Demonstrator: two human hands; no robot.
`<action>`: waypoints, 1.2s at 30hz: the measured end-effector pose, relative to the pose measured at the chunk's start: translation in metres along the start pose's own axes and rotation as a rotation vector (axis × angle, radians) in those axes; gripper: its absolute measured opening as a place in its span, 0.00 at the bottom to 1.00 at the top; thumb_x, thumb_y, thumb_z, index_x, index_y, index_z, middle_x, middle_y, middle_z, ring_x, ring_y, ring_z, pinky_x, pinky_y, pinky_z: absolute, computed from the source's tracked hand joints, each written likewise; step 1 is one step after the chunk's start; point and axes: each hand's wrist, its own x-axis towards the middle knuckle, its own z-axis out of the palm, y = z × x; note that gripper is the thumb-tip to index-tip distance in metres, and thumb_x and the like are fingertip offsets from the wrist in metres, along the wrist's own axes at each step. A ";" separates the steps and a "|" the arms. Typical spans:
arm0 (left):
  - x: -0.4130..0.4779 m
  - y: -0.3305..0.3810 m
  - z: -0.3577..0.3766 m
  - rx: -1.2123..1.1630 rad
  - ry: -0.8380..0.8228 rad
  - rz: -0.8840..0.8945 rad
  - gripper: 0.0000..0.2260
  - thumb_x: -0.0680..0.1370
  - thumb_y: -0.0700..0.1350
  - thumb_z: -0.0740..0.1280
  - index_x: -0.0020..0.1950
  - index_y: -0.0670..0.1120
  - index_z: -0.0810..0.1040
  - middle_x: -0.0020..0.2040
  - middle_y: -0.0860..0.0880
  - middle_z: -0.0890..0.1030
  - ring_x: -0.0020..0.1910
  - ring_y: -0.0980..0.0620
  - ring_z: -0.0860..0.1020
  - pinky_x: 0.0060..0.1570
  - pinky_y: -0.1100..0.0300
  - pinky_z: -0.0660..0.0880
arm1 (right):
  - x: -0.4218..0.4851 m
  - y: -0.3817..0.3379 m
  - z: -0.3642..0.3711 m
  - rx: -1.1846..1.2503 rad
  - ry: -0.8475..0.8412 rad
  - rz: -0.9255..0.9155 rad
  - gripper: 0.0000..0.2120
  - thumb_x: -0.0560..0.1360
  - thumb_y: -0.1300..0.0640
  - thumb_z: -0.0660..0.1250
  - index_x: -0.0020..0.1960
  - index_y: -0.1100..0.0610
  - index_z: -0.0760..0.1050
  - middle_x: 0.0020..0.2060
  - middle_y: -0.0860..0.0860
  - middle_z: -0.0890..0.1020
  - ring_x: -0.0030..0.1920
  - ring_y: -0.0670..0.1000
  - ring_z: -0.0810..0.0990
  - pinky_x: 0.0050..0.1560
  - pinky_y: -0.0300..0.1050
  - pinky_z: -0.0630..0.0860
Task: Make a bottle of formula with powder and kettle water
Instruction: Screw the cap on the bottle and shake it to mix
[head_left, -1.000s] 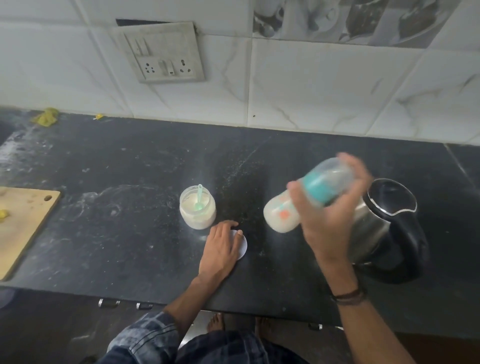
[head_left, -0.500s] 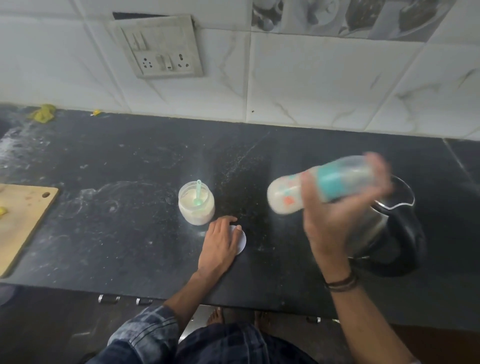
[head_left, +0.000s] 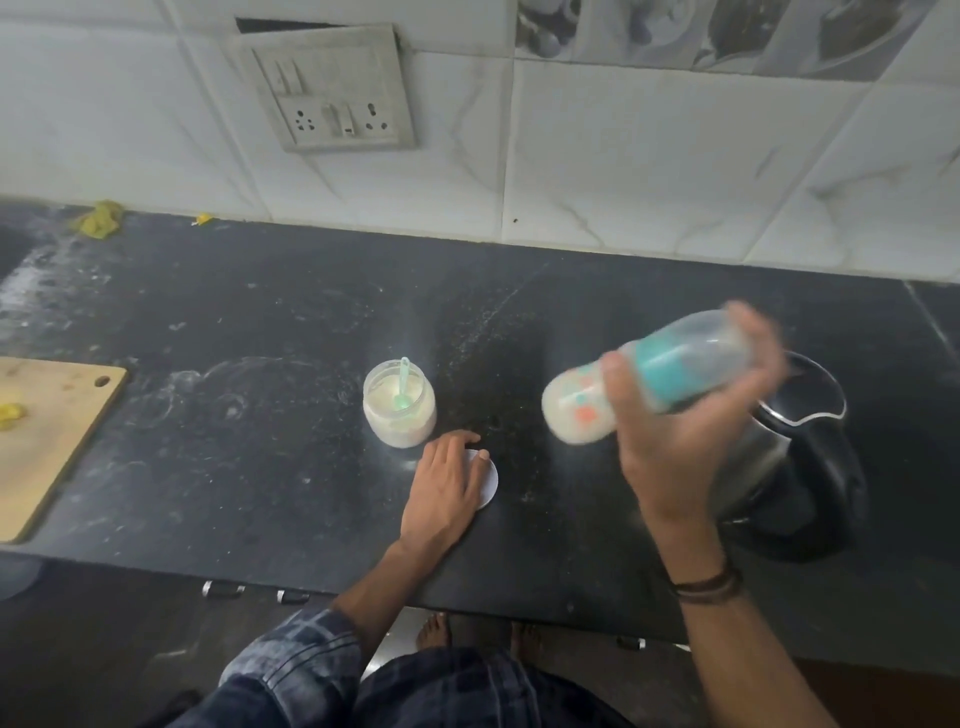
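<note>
In the head view, the bottle (head_left: 644, 379) is gripped in the right hand (head_left: 675, 447) at centre right of the frame, with fingers and thumb curled round its teal collar. It is held above the counter (head_left: 260, 364), tipped nearly on its side with the milky base to the left, and is blurred. The kettle (head_left: 810, 467) is seen behind that hand. The left hand (head_left: 447, 488) is laid flat, fingers straight, on a white lid (head_left: 491, 480) at lower centre, just beside the open powder jar (head_left: 399, 415), in which a scoop (head_left: 402, 387) stands.
</note>
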 end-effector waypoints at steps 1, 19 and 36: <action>0.000 0.000 0.001 0.004 0.001 0.000 0.14 0.83 0.52 0.57 0.64 0.47 0.74 0.62 0.51 0.76 0.61 0.52 0.70 0.64 0.58 0.68 | 0.002 -0.008 -0.002 0.016 0.106 -0.033 0.37 0.71 0.55 0.77 0.69 0.67 0.59 0.63 0.52 0.68 0.62 0.44 0.75 0.62 0.42 0.75; 0.000 -0.001 -0.001 0.009 -0.004 0.014 0.14 0.84 0.52 0.58 0.64 0.46 0.74 0.62 0.51 0.77 0.62 0.53 0.70 0.63 0.66 0.63 | 0.007 0.010 -0.002 -0.035 -0.167 0.050 0.38 0.68 0.65 0.81 0.69 0.70 0.63 0.63 0.41 0.69 0.60 0.29 0.72 0.61 0.26 0.68; 0.000 -0.003 0.001 0.007 0.012 0.021 0.17 0.83 0.55 0.56 0.64 0.47 0.74 0.62 0.51 0.77 0.61 0.53 0.71 0.65 0.60 0.67 | 0.018 0.005 0.004 -0.031 -0.310 0.097 0.38 0.70 0.58 0.80 0.72 0.62 0.63 0.61 0.32 0.71 0.57 0.30 0.75 0.59 0.30 0.72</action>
